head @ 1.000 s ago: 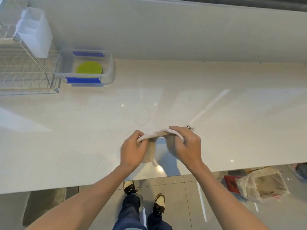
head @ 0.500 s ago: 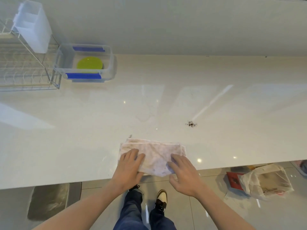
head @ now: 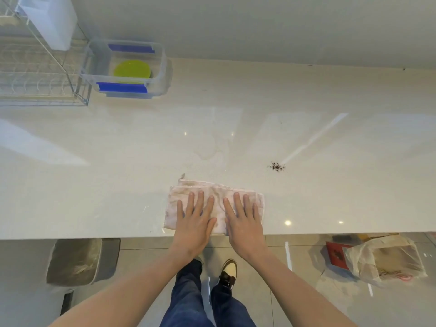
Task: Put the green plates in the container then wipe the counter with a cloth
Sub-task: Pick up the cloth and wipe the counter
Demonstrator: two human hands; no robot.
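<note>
The left hand lay flat and open, fingers spread, palm down on the left half of a folded cloth. The right hand lay the same way on the right half, open and gripping nothing, its thumb close to the left hand's thumb. The pale, stained cloth rested at the near edge of the counter, directly in front of the person. A small patch of dark crumbs sat on the counter beyond and to the right of the cloth, apart from it. Far back on the left stood a clear container with blue clips, holding a green plate. A wire dish rack stood just left of the container.
</note>
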